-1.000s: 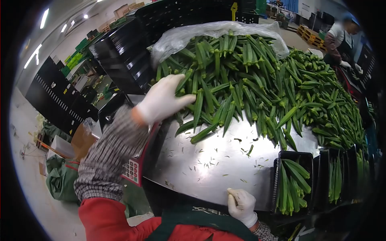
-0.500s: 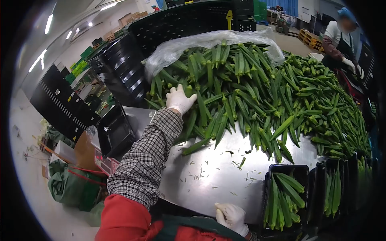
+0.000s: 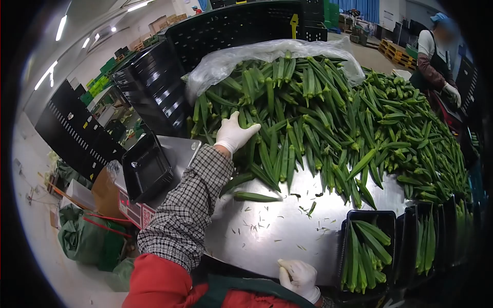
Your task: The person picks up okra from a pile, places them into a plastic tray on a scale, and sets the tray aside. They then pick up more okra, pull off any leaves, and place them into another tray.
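My left hand (image 3: pixel 236 134), in a white glove, reaches into the left side of a large okra pile (image 3: pixel 318 118). Its thumb and fingers are spread apart over the pods, touching them, with no pod seen in its grasp. Gloved too, my right hand (image 3: pixel 299 280) rests at the near edge of the metal table (image 3: pixel 257 241), fingers curled in and nothing visible in them. One loose okra pod (image 3: pixel 257 197) lies on the metal just below the pile. To the right of my right hand, a black tray (image 3: pixel 367 214) contains several okra pods (image 3: pixel 364 256).
More black trays with okra (image 3: pixel 425 244) line the right front. An empty black tray (image 3: pixel 149 167) sits on a scale (image 3: pixel 134 208) at left, before stacked black trays (image 3: pixel 151 84). Plastic sheeting (image 3: pixel 215 72) borders the pile's back. A co-worker (image 3: pixel 436 61) stands far right.
My left hand has shifted slightly right and down, its thumb and fingers wider apart. Pods near it have moved, and one now lies separate on the metal. My right hand stays curled in place.
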The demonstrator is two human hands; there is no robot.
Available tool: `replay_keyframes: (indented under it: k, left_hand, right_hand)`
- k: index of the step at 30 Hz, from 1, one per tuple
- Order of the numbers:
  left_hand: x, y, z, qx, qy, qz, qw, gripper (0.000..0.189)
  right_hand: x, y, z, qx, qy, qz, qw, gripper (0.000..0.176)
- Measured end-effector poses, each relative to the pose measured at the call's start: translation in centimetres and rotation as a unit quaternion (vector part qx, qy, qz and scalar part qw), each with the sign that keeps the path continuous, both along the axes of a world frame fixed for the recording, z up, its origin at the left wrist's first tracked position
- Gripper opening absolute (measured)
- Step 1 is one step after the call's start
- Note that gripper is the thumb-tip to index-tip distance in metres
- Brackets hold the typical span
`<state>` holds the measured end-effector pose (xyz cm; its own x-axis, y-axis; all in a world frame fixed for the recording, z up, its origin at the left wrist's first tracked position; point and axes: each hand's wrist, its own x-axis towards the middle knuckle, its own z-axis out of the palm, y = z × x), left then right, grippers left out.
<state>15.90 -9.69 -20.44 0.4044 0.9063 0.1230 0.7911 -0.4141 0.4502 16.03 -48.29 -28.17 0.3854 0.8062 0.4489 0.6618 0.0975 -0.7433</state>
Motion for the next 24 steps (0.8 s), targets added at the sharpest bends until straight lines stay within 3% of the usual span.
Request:
replay_keyframes:
  k: [3,5,7,10,11,13,16,21,24]
  left_hand:
    - [-0.8,2.0,-0.2,-0.035,-0.091,-0.039,0.994,0.103]
    - [-0.5,2.6,-0.3,-0.018,-0.01,0.048,0.999,0.108]
    - [-0.2,3.9,-2.3,-0.059,-0.106,0.058,0.991,0.104]
    - [0.5,4.0,-2.9,-0.174,-0.229,-0.078,0.955,0.099]
    - [0.8,2.1,-1.2,-0.158,-0.204,-0.043,0.965,0.093]
    - [0.9,1.2,-1.6,-0.178,-0.24,-0.096,0.95,0.096]
    - [1.6,-1.7,-3.3,-0.109,-0.134,-0.051,0.984,0.112]
    - [2.5,-11.0,-0.5,-0.154,-0.036,-0.163,0.974,0.107]
    - [2.5,-14.7,-0.6,-0.155,-0.08,-0.239,0.955,0.106]
  right_hand:
    - [0.0,0.1,-0.1,0.006,-0.003,-0.004,1.0,0.015]
    - [0.0,0.0,0.0,0.007,0.006,-0.002,1.0,0.015]
    - [0.1,-0.1,-0.1,0.004,0.021,0.0,1.0,0.015]
    - [0.5,-0.1,-0.7,0.008,0.028,0.016,0.999,0.015]
    - [0.4,-0.1,-0.5,0.009,0.03,0.009,0.999,0.015]
    - [0.0,0.1,-0.1,0.008,0.032,0.003,0.999,0.015]
    - [0.0,0.1,0.0,-0.002,0.013,0.007,1.0,0.015]
    - [-0.2,0.1,-0.4,-0.005,0.014,0.01,1.0,0.013]
    - [-0.2,-0.3,-0.3,-0.017,0.014,0.007,1.0,0.013]
